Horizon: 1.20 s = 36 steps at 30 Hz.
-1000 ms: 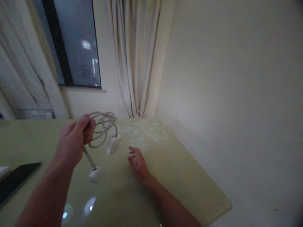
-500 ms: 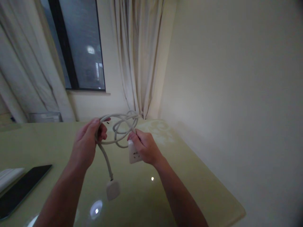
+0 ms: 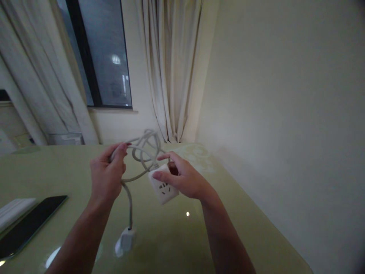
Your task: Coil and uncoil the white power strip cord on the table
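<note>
My left hand (image 3: 110, 171) is closed around loops of a pale grey power cord (image 3: 139, 174). From below that hand the cord hangs down to a white plug (image 3: 127, 239), tilted just over the table. My right hand (image 3: 182, 176) grips a white power strip (image 3: 164, 193) at its upper end, thumb across the face, forefinger stretched over the top. Socket holes show on the strip's visible face. Between the hands the cord forms a loose, tangled coil, somewhat blurred at its top. Part of the strip is hidden behind my right fingers.
A glossy yellow-green table (image 3: 228, 228) lies below my hands, meeting a plain wall (image 3: 285, 114) on the right. On the left lie a black flat tablet-like device (image 3: 34, 224) and a white object (image 3: 17, 210). Curtains (image 3: 173, 76) and a window (image 3: 107, 53) stand behind.
The power strip has tilted and shows more of its socket face, as my right hand shifted its grip. The plug has swung and turned, hanging slightly lower and left. The coil has loosened.
</note>
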Each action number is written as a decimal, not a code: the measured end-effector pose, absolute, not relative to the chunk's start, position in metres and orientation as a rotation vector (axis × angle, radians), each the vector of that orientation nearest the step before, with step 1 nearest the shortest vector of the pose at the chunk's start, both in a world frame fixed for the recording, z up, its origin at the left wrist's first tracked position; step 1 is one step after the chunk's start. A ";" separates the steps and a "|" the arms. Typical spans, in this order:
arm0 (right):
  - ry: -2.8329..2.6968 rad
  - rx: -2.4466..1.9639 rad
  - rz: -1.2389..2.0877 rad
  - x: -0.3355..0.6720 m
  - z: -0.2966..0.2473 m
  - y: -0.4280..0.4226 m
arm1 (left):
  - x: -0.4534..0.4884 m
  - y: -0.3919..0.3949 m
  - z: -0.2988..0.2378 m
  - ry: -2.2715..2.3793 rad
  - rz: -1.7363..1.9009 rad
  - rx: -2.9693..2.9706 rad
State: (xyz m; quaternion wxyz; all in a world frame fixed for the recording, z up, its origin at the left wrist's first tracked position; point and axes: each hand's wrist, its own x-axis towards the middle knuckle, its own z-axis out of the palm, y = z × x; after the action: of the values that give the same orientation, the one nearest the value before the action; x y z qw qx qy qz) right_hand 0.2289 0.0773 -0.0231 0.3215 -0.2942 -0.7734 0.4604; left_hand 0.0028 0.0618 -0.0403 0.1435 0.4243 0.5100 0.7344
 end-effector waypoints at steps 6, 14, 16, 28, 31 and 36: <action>-1.592 -0.655 1.005 0.215 -0.025 0.074 | -0.007 0.060 -0.035 1.365 2.257 1.110; -1.551 -0.634 0.672 0.235 -0.012 0.066 | -0.003 0.051 -0.040 1.908 2.056 2.028; -1.612 -0.651 0.642 0.238 -0.011 0.064 | -0.001 0.052 -0.041 1.946 1.964 2.147; -1.871 -0.662 0.411 0.205 -0.023 0.065 | 0.031 0.050 -0.041 1.575 1.891 1.721; -1.937 -0.675 0.417 0.202 -0.025 0.063 | 0.035 0.054 -0.045 1.366 1.905 1.474; -1.915 -0.657 0.371 0.197 -0.028 0.058 | 0.039 0.053 -0.046 1.255 1.987 1.266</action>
State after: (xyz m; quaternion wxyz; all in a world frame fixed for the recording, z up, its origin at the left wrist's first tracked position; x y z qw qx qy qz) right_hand 0.1969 0.0583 -0.0279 0.5157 -0.2735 -0.7971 0.1543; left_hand 0.0387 0.0527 -0.0459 0.2342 0.4611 0.4570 0.7237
